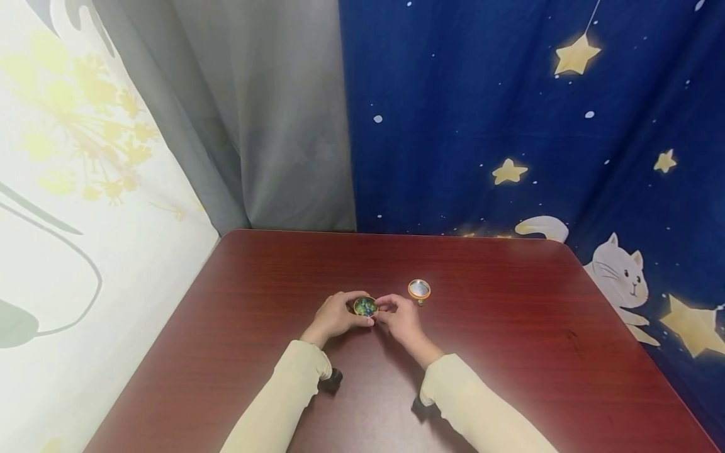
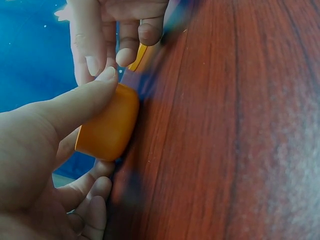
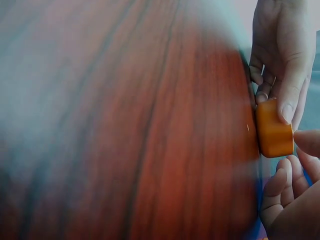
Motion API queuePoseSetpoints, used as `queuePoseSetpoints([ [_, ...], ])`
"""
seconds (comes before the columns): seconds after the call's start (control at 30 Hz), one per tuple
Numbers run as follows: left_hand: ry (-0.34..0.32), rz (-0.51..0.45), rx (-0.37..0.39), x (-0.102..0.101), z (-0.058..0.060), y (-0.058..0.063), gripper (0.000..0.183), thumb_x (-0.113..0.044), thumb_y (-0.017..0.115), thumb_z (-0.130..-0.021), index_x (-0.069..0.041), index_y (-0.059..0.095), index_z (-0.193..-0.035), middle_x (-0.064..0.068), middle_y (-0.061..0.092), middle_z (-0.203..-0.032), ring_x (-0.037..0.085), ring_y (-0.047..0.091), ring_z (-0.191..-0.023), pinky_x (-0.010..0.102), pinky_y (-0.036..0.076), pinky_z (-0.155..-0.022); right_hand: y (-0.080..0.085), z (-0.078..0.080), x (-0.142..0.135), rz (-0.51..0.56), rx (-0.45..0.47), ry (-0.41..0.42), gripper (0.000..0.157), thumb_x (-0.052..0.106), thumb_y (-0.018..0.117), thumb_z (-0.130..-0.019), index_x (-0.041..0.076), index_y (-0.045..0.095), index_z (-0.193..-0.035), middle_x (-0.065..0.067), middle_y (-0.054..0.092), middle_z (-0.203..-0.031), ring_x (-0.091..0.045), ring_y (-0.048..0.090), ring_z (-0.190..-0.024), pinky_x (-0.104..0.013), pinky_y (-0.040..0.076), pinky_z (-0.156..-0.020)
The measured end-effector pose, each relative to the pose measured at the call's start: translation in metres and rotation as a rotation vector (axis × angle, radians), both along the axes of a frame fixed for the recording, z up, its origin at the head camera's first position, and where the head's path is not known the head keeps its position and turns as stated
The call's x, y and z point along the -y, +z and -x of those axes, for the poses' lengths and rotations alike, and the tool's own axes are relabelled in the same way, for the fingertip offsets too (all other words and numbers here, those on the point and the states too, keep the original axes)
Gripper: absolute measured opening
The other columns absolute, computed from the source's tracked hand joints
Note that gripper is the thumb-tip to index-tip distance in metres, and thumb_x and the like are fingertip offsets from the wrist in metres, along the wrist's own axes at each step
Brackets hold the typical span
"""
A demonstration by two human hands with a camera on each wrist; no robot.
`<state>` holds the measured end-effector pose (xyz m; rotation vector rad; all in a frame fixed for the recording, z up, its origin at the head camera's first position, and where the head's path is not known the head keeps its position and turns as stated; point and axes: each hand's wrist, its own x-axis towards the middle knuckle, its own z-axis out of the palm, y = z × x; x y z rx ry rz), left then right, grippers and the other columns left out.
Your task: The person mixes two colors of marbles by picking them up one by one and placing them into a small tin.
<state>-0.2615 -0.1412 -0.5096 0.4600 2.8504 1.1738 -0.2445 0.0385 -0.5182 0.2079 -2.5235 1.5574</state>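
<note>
A small round orange cup, open at the top with mottled green and blue contents, is low over the table. My left hand grips its side between thumb and fingers; the left wrist view shows the thumb along the smooth orange wall. My right hand is at the cup's right rim, with thumb and forefinger close together. In the right wrist view a right fingertip meets the rim of the cup. Whether the right fingers pinch anything is hidden.
Behind the right hand lies a round orange-rimmed piece with a silvery face and a small knob at its near side. The dark red wooden table reaches back to a grey curtain and a blue starry curtain.
</note>
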Motion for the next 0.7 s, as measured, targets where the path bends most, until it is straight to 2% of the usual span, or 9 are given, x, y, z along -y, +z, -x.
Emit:
queuePoseSetpoints([
  [0.27, 0.002, 0.003, -0.011, 0.0, -0.001, -0.001, 0.054, -0.04, 0.088, -0.068, -0.028, 0.069, -0.116, -0.009, 0.065, -0.087, 0.012, 0.057, -0.078, 0.036, 0.044, -0.072, 0.003, 0.0, -0.009, -0.004, -0.036, 0.014, 0.021, -0.004, 0.078, -0.074, 0.004, 0.072, -0.093, -0.003, 0.066, -0.076, -0.016, 0.063, -0.069, -0.03, 0.05, -0.06],
  [0.7, 0.033, 0.025, -0.009, 0.0, -0.001, -0.003, 0.061, -0.043, 0.089, -0.065, -0.029, 0.067, -0.12, -0.009, 0.064, -0.088, 0.012, 0.056, -0.081, 0.036, 0.045, -0.073, 0.005, 0.001, -0.035, -0.146, -0.071, -0.045, 0.02, 0.001, 0.079, -0.073, 0.007, 0.073, -0.091, 0.002, 0.064, -0.075, -0.014, 0.063, -0.069, -0.032, 0.05, -0.065],
])
